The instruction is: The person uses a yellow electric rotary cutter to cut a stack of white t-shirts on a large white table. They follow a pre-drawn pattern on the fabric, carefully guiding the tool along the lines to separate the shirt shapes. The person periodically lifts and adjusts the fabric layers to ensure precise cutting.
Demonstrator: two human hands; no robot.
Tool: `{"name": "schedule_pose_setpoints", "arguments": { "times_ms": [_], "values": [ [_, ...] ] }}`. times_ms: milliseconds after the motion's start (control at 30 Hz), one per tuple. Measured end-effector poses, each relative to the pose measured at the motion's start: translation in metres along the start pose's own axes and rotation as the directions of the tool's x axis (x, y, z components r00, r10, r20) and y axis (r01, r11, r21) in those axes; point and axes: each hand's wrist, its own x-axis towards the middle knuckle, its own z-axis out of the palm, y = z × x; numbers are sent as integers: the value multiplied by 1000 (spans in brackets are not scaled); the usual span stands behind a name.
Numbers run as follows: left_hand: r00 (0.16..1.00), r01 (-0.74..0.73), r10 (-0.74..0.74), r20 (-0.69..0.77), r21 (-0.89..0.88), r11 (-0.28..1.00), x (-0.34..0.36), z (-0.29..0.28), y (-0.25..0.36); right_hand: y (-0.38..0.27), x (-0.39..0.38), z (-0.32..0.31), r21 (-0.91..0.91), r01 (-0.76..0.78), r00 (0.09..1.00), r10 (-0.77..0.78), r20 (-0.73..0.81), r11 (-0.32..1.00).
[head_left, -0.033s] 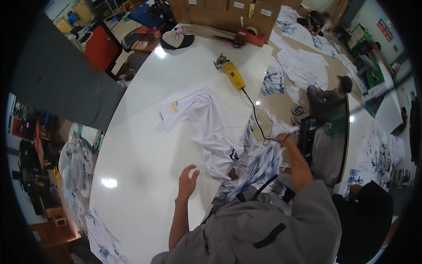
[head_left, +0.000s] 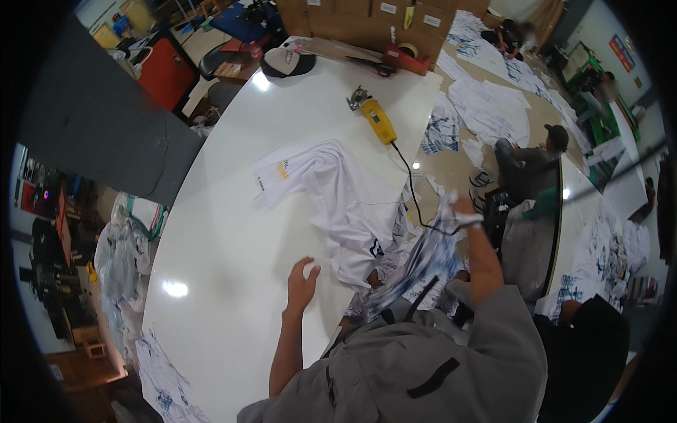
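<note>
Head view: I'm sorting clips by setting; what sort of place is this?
Probably a garment workshop: white cloth lies on a large table with a yellow corded tool, perhaps a fabric cutter, and loose cloth pieces lie across the floor.

In my right grip (head_left: 462, 207) is patterned cloth (head_left: 429, 259), its texture blurred. The desk (head_left: 218, 236) before me looks smooth and glossy, bright with reflections. On it, the white garment (head_left: 342, 218) is soft, creased cloth with a low sheen. The cutter pairs a yellow, plastic-looking body (head_left: 379, 123) with a shiny metal head (head_left: 358, 98). I see a matt cloth cap (head_left: 285, 62), dull cardboard boxes (head_left: 338, 7) and, at my left, crinkled, shiny clear plastic bags (head_left: 115, 257). My grey shirt (head_left: 416, 352) is matt cloth.
</note>
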Motion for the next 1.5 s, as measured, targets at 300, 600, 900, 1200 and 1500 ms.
{"name": "schedule_pose_setpoints", "arguments": {
  "times_ms": [300, 600, 900, 1200, 1500],
  "values": [
    [955, -66, 202, -219, 506, 860, 85, 65, 25, -52, 7, -88, 580, 561, 662, 101, -743, 591],
    [874, 468, -484, -32, -207, 859, 16, 97, 6, -114, -229, 140, 452, -364, 492, -244, 836, 814],
    [950, 290, -128, 284, -956, 32, -37, 54, 62, -190, -335, 177, 700, -714, 628, -451, 634, -10],
    [836, 537, -140, 531, -843, 8, -16, 42, 29, -185, -454, 85, 932, -316, 640, -686, 346, 175],
    [978, 96, -143, 150, -940, -328, 15, -117, -15, -141, -495, -13, 410, 911, 364, -560, -744, 48]
  ]
}}
